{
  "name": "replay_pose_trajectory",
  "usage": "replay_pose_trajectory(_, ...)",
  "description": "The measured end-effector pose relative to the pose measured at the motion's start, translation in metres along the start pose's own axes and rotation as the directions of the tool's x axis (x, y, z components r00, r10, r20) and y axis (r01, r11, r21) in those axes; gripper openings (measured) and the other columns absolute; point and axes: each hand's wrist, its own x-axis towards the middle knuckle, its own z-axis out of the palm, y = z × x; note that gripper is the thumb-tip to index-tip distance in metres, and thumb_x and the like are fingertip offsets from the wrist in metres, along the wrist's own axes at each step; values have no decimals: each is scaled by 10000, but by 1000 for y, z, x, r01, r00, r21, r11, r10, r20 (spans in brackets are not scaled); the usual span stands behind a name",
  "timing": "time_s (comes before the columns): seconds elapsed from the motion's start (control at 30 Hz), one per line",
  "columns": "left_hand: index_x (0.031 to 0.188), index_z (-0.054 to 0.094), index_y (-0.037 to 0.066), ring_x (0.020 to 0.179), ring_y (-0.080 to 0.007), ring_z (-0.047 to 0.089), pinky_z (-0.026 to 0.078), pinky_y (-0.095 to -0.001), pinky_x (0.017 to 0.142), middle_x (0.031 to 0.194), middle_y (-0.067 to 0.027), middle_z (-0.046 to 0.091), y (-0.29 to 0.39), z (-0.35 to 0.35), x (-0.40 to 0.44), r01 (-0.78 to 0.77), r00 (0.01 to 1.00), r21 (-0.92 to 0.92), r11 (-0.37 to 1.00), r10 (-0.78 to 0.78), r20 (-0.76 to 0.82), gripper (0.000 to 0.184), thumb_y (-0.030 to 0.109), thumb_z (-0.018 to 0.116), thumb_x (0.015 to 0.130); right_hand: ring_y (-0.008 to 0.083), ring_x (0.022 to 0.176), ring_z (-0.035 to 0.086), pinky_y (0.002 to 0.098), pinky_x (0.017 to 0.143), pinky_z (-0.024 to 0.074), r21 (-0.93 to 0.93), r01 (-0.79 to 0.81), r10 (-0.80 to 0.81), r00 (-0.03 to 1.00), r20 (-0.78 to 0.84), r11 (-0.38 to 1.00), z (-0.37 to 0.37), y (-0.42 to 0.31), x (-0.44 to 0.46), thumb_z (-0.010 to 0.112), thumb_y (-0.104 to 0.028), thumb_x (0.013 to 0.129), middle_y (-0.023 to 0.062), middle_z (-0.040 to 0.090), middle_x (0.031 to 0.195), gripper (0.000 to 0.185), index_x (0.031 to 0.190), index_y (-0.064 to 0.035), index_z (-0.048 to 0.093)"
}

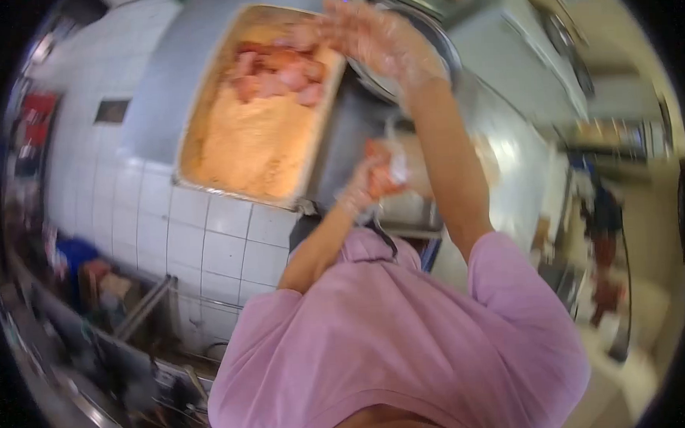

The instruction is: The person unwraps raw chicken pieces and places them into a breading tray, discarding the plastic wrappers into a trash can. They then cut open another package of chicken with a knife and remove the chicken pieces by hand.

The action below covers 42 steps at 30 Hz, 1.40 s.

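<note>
A large rectangular tray [238,197] holds orange-yellow powder like breading [253,138]. Several pieces of pinkish-red raw meat [289,76] lie on the powder at its far end. My right hand [374,43], in a clear plastic glove, reaches over the tray's far right corner; its fingers look stretched out, though motion smears them. My left hand [360,187], also in a clear glove, is closed on an orange-red piece of meat [386,171] to the right of the tray. Blur hides the exact shape of that piece.
A round metal bowl [452,55] stands beyond my right forearm. White tiles [222,226] lie below the tray, and a steel counter [510,144] extends to the right. A white box-like unit [502,38] is at the upper right. Metal racks [146,308] are at the lower left.
</note>
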Motion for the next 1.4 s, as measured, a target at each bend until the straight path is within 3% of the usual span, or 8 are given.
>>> replay_pose_trajectory(0.07, 1357, 516, 46, 1115, -301, 657, 567, -478, 916, 1273, -141, 638, 1, 5, 7, 1, 1000, 22, 1000, -1, 20, 553, 381, 623, 930, 259, 1001, 682, 362, 925, 530, -155, 293, -291, 956, 38, 943, -24, -52, -64, 680, -309, 916, 138, 685, 1110, 430, 1192, 18, 625)
replay_pose_trajectory(0.2, 1388, 472, 1, 1161, -323, 632, 530, -494, 998, 1282, -181, 619, -10, -3, 31, -63, 993, -65, 996, 69, 99, 568, 321, 622, 944, 205, 1042, 664, 346, 947, 521, -649, 121, -489, 762, -424, 751, -39, -108, -225, 648, -216, 967, 128, 685, 1154, 365, 1252, 11, 624)
replay_pose_trajectory(0.43, 1445, 388, -5, 1199, -306, 608, 511, -484, 1035, 1349, -180, 570, -38, 34, 44, -20, 984, 29, 999, 14, 177, 603, 291, 613, 970, 160, 1012, 650, 313, 897, 522, -376, -196, -113, 742, -660, 905, -138, -34, -342, 634, -115, 922, 85, 696, 1092, 279, 1150, 40, 680)
replay_pose_trajectory(0.53, 1465, 347, 11, 1255, -302, 573, 485, -485, 1077, 1384, -168, 541, -52, 47, 53, 42, 990, 86, 995, -53, 132, 615, 257, 625, 975, 183, 1022, 653, 309, 930, 521, -267, -180, 5, 838, -546, 947, -158, -40, -351, 623, -148, 975, 94, 697, 1112, 284, 1197, 21, 677)
replay_pose_trajectory(0.73, 1483, 319, 38, 1321, -276, 523, 437, -445, 1137, 1413, -128, 517, -85, 67, 59, 21, 989, 214, 977, -51, 136, 677, 114, 690, 921, 172, 1097, 628, 321, 964, 494, -717, -33, -270, 913, -305, 696, -197, -48, -364, 634, -188, 969, 75, 692, 1167, 322, 1234, -11, 675)
replay_pose_trajectory(0.93, 1484, 330, 59, 1302, -223, 533, 429, -377, 1144, 1410, -99, 516, -101, 54, 73, -61, 990, 357, 932, 11, 139, 717, 93, 725, 888, 144, 1113, 611, 311, 998, 464, -494, -336, 140, 909, -392, 802, -186, -69, -365, 675, -171, 947, 69, 689, 1195, 337, 1250, -24, 671)
replay_pose_trajectory(1.23, 1459, 377, 68, 1256, -212, 569, 479, -377, 1088, 1366, -76, 552, -102, 69, 74, -33, 983, 446, 894, -51, 175, 702, 150, 755, 873, 124, 952, 597, 286, 835, 490, -880, -336, 198, 938, -284, 334, -208, -68, -355, 666, -307, 967, 73, 679, 1049, 363, 1200, -29, 684)
replay_pose_trajectory(1.4, 1437, 403, 72, 1213, -208, 600, 492, -374, 1069, 1330, -71, 579, -117, 77, 78, -78, 981, 429, 900, -7, 192, 673, 198, 754, 878, 126, 1007, 562, 285, 835, 489, -656, -408, 312, 912, -265, 635, -184, -81, -364, 693, -327, 954, 23, 645, 1087, 456, 1308, -53, 606)
